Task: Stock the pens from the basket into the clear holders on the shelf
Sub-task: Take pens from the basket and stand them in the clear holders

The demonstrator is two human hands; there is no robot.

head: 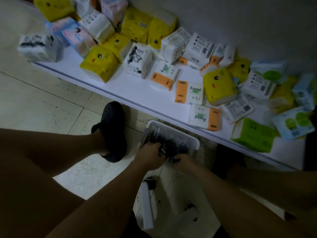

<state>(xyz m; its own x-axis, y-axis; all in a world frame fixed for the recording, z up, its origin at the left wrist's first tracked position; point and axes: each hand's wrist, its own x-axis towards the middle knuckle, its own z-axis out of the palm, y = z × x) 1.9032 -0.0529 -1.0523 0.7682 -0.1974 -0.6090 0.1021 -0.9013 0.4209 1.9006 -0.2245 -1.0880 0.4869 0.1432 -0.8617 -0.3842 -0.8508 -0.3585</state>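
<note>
Nearest, a white object (148,208) on the floor is too dim to identify. Beyond it both hands reach into the white basket (194,140), which sits on the floor against the shelf's near edge, probably to keep its load within reach. The left hand (149,154) curls round a bunch of dark pens (171,140). The right hand (182,163) has its fingers buried among them, and whether it grips cannot be told. Farther off, the shelf (120,86) carries scattered tissue packs (99,64). No clear holders are in view.
</note>
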